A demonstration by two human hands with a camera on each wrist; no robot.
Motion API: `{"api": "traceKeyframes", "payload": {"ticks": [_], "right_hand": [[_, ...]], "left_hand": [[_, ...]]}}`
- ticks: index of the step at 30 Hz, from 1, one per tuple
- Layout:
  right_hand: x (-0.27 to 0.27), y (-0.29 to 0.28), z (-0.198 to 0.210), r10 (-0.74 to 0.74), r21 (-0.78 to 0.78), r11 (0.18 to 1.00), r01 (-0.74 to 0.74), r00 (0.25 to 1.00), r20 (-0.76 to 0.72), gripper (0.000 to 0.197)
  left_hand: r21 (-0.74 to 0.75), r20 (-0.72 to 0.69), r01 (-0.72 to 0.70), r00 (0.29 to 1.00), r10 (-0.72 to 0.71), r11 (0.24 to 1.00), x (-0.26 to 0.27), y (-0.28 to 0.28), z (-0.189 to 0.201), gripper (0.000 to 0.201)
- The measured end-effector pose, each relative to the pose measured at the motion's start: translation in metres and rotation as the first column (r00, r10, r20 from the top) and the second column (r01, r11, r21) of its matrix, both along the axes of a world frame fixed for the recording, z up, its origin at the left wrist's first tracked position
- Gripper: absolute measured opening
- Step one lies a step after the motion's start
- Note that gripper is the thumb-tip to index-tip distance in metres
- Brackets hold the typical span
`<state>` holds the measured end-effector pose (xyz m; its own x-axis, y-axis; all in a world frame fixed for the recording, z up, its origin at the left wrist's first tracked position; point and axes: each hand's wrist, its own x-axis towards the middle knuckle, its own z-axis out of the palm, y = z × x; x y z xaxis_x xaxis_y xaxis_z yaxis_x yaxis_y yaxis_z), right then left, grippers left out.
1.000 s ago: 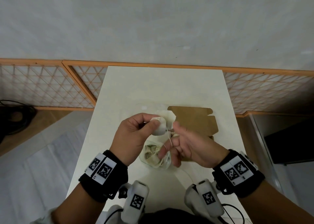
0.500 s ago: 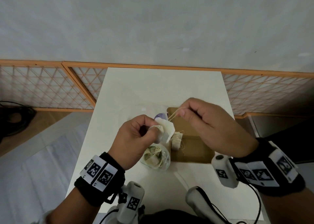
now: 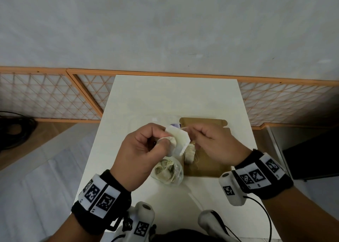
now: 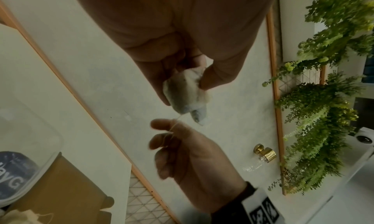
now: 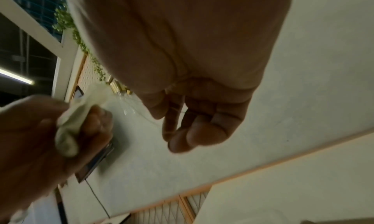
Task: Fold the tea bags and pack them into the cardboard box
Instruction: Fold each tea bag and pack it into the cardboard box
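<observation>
Left hand (image 3: 139, 155) raised above the white table (image 3: 128, 113), fingers curled, pinching a folded tea bag (image 3: 178, 141). Right hand (image 3: 214, 144) just beside, fingertips pinching its string (image 4: 178, 118). Beneath: clear bag of tea bags (image 3: 168, 171), then open cardboard box (image 3: 207, 161) holding another.

Counts on and over the tabletop (image 3: 146, 98)

One box (image 3: 207, 150); one tea bag (image 3: 178, 142) above it, one more (image 3: 189, 152) inside; one plastic bag (image 3: 169, 171) of several beside it; two hands.
</observation>
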<state>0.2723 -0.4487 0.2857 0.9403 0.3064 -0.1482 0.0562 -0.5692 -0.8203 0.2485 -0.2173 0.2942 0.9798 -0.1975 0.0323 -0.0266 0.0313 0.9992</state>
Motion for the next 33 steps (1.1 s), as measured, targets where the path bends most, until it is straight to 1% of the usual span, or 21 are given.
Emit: {"api": "traceKeyframes", "payload": {"ticks": [2, 5, 7, 8, 9, 10, 11, 12, 14, 16, 18, 20, 22, 23, 24, 26, 29, 31, 33], "right_hand": [[-0.005, 0.001, -0.009, 0.042, -0.060, 0.997, -0.044, 0.998, -0.037, 0.040], [-0.010, -0.001, -0.015, 0.074, -0.122, 0.988, -0.091, 0.988, -0.133, 0.036], [-0.011, -0.006, -0.011, 0.014, -0.217, 0.976, -0.033, 0.996, -0.088, 0.041], [-0.011, -0.009, -0.008, -0.044, -0.238, 0.971, 0.036, 0.999, -0.029, 0.045], [-0.011, -0.011, -0.004, -0.107, -0.215, 0.970, 0.114, 0.993, 0.044, 0.044], [-0.012, -0.012, 0.002, -0.170, -0.146, 0.972, 0.186, 0.979, 0.115, 0.043], [-0.013, -0.012, 0.009, -0.224, -0.043, 0.971, 0.234, 0.960, 0.166, 0.041], [-0.014, -0.010, 0.015, -0.262, 0.049, 0.965, 0.258, 0.948, 0.183, 0.038], [-0.017, -0.004, 0.031, -0.251, 0.170, 0.959, 0.226, 0.957, 0.145, 0.034], [-0.018, 0.003, 0.038, -0.197, 0.263, 0.949, 0.173, 0.978, 0.065, 0.033], [-0.016, 0.009, 0.038, -0.155, 0.294, 0.945, 0.142, 0.988, 0.022, 0.033], [-0.014, 0.013, 0.034, -0.110, 0.269, 0.958, 0.096, 0.993, 0.040, 0.030], [-0.013, 0.017, 0.029, -0.060, 0.273, 0.961, 0.039, 0.996, 0.068, 0.019], [-0.012, 0.017, 0.024, -0.055, 0.275, 0.961, 0.034, 0.996, 0.070, 0.012], [-0.010, 0.017, 0.020, -0.058, 0.275, 0.961, 0.038, 0.996, 0.067, 0.009], [-0.007, 0.016, 0.010, -0.069, 0.258, 0.965, 0.047, 0.995, 0.077, 0.012], [-0.003, 0.010, -0.005, -0.103, 0.212, 0.973, 0.088, 0.993, 0.063, 0.009], [-0.002, 0.005, -0.017, -0.110, 0.139, 0.985, 0.101, 0.992, 0.055, 0.012], [-0.001, -0.001, -0.028, -0.111, 0.037, 0.993, 0.109, 0.991, 0.069, 0.012]], "left_hand": [[-0.002, 0.007, -0.010, 1.000, 0.010, 1.000, 0.002, 0.002, 0.000, 0.018], [-0.027, 0.005, -0.017, 1.000, 0.017, 1.000, 0.003, 0.004, 0.002, 0.024], [-0.036, 0.004, -0.022, 1.000, 0.022, 0.999, 0.004, 0.004, 0.003, 0.026], [-0.039, 0.005, -0.027, 1.000, 0.027, 0.999, 0.004, 0.004, 0.003, 0.026], [-0.042, 0.005, -0.033, 0.999, 0.034, 0.999, 0.004, 0.004, 0.003, 0.026], [-0.045, 0.005, -0.040, 0.999, 0.040, 0.998, 0.005, 0.004, 0.002, 0.025], [-0.046, 0.003, -0.043, 0.999, 0.044, 0.998, 0.005, 0.004, 0.002, 0.025], [-0.046, 0.001, -0.043, 0.999, 0.043, 0.998, 0.005, 0.003, 0.001, 0.025], [-0.045, -0.001, -0.035, 0.999, 0.035, 0.998, 0.005, 0.002, 0.001, 0.025], [-0.041, 0.002, -0.027, 1.000, 0.028, 0.999, 0.006, 0.000, 0.001, 0.024], [-0.047, 0.004, -0.024, 1.000, 0.024, 0.999, 0.008, -0.001, 0.001, 0.023], [-0.064, 0.006, -0.019, 1.000, 0.020, 0.998, 0.009, -0.001, 0.001, 0.020], [-0.075, 0.006, -0.010, 1.000, 0.010, 0.997, 0.011, -0.002, 0.000, 0.015], [-0.084, 0.005, -0.006, 1.000, 0.007, 0.996, 0.011, -0.002, 0.000, 0.011], [-0.093, 0.012, -0.004, 1.000, 0.005, 0.996, 0.011, -0.002, 0.000, 0.007], [-0.098, 0.050, -0.002, 0.999, 0.006, 0.995, 0.011, -0.002, 0.000, 0.005], [-0.094, 0.110, 0.000, 0.994, 0.010, 0.996, 0.008, 0.003, 0.007, 0.002], [-0.086, 0.147, -0.002, 0.989, 0.014, 0.996, 0.005, 0.007, 0.011, 0.004], [-0.120, 0.167, 0.013, 0.986, 0.008, 0.993, 0.003, 0.010, 0.020, 0.002]]}}
